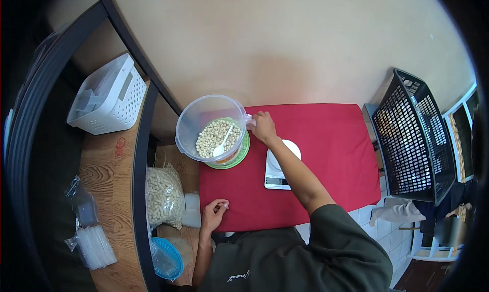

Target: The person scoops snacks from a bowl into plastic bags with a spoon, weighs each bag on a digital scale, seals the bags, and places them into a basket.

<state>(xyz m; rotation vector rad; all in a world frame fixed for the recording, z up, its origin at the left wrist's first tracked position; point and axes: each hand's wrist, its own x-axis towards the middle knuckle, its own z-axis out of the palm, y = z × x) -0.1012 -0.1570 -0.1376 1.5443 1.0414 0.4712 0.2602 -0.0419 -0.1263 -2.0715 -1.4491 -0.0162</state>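
Observation:
A clear plastic tub (pixel 186 120) holds many round, cream-coloured pieces (pixel 208 138) that look like nuts or beans. Lying on them is a white plastic spoon (pixel 219 150). The tub stands over a green-rimmed base (pixel 239 157). At the tub's right rim, my right hand (pixel 264 126) is closed on a piece of translucent pinkish plastic (pixel 249 120); whether this belongs to the tub is unclear. My right forearm passes over part of a white digital scale (pixel 272 172). Near the front left table corner, my left hand (pixel 214 215) has its fingers pinched together; what they hold is too small to name.
The red-covered table (pixel 331 149) meets the wall. On its left are a large bag of pale pieces (pixel 165 195), a blue basket (pixel 175 254) and a wooden shelf (pixel 114 154) bearing a white perforated basket (pixel 119 108) and plastic packets (pixel 96 246). A black crate (pixel 407 139) stands right.

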